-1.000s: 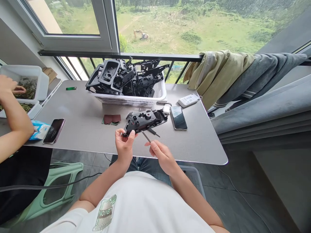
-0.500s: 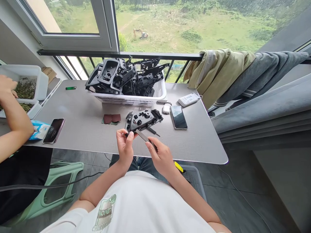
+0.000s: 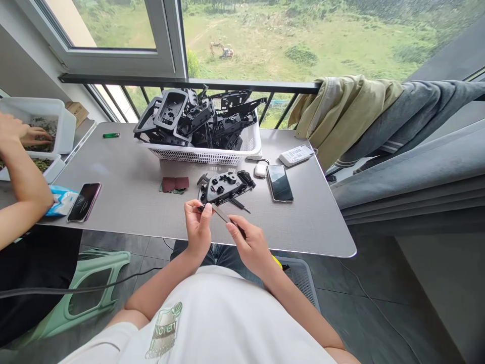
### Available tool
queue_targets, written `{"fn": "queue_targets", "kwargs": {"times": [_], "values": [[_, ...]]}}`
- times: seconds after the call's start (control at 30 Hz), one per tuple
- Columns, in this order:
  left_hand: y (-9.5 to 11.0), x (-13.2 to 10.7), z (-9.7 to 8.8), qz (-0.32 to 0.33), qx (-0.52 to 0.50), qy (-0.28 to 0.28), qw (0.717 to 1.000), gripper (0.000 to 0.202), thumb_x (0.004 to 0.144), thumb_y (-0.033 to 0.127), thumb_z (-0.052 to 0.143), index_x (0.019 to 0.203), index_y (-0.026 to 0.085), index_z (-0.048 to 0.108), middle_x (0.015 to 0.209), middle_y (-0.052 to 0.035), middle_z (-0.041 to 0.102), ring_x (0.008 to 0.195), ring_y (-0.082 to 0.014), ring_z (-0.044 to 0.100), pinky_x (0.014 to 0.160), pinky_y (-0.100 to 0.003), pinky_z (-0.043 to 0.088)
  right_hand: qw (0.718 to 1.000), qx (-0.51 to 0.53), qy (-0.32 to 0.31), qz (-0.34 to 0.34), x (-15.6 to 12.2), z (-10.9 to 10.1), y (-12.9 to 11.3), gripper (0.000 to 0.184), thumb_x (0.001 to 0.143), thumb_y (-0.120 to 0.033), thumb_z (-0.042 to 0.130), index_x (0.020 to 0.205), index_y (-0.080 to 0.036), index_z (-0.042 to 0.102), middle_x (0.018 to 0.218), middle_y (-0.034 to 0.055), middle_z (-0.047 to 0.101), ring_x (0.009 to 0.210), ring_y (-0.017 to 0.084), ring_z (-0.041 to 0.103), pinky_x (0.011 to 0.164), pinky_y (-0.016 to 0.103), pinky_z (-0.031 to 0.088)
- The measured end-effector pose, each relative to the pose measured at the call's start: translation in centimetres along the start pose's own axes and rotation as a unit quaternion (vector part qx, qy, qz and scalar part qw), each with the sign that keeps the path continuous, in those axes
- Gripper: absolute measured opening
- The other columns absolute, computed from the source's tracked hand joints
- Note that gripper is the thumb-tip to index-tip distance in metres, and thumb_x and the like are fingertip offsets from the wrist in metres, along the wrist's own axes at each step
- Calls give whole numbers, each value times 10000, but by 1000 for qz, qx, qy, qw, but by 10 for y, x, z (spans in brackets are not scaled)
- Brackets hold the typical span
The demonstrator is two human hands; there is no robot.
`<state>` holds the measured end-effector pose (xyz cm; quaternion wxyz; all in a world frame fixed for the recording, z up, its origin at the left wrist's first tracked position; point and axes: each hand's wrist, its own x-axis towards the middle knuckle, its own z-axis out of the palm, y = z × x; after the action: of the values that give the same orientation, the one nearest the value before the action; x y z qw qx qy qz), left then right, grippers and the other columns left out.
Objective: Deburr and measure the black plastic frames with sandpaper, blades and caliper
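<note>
My left hand point(image 3: 197, 227) grips the near left corner of a black molded plastic part point(image 3: 224, 186), thumb on top. The part is raised at that corner, with pegs and square openings on its upper face. A flat metal file point(image 3: 220, 213) is in my closed right hand point(image 3: 250, 245), its blade pointing up and left. The blade's tip meets the part's near edge beside my left thumb; the exact contact is hidden. Under the part, a dark thin tool point(image 3: 239, 205) sticks out to the right. Brown sandpaper pieces point(image 3: 175, 184) lie to its left.
A white basket point(image 3: 200, 155) heaped with black plastic parts stands at the back. Right of my work are a phone point(image 3: 280, 183), an earbud case point(image 3: 260, 170) and a white device point(image 3: 296, 155). Another person's arm point(image 3: 25, 177) reaches into a white tub point(image 3: 65, 126) at left.
My hands and the part have shifted very slightly, with the file still at the part's near edge. The other person's fingers have reached further right in the tub.
</note>
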<state>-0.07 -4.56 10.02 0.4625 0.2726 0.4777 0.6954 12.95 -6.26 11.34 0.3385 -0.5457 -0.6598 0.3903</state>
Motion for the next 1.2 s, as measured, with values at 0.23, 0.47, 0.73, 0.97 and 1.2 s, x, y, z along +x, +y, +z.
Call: {"fn": "queue_targets", "kwargs": {"times": [0.23,0.47,0.73,0.97,1.2], "values": [[1,3,2,-3,-20,17,1000,498,653,475,800,838,240,401,720,79,540,671,-92,613,725,-273,547,964,239,-69,89,5,-11,9,463,862,-598,521,954,-169,672,570,-28,479,489,107,350,474,257,272],[6,9,3,-25,-42,42,998,526,624,399,816,848,244,366,735,65,634,675,-103,661,634,-238,553,900,409,-64,136,7,-23,11,476,800,-613,634,1028,-195,627,583,-38,523,429,62,206,443,260,107],[9,9,2,-33,-58,38,997,466,663,394,773,871,247,383,711,80,605,664,-97,658,652,-256,588,924,371,-12,94,5,-19,14,399,823,-578,620,977,-212,665,836,27,621,453,57,263,439,271,160],[11,6,2,-72,-77,13,994,529,583,337,832,836,244,377,673,106,588,614,-66,644,675,-217,579,935,344,27,85,5,-15,13,421,825,-567,611,1057,-223,687,553,-64,379,445,80,267,441,258,217],[7,5,0,-90,-69,-26,993,569,577,336,857,863,243,374,751,72,631,667,-87,668,663,-208,568,932,345,48,94,5,-16,11,514,790,-595,622,1100,-191,689,533,-73,340,457,91,286,450,262,197]]}}
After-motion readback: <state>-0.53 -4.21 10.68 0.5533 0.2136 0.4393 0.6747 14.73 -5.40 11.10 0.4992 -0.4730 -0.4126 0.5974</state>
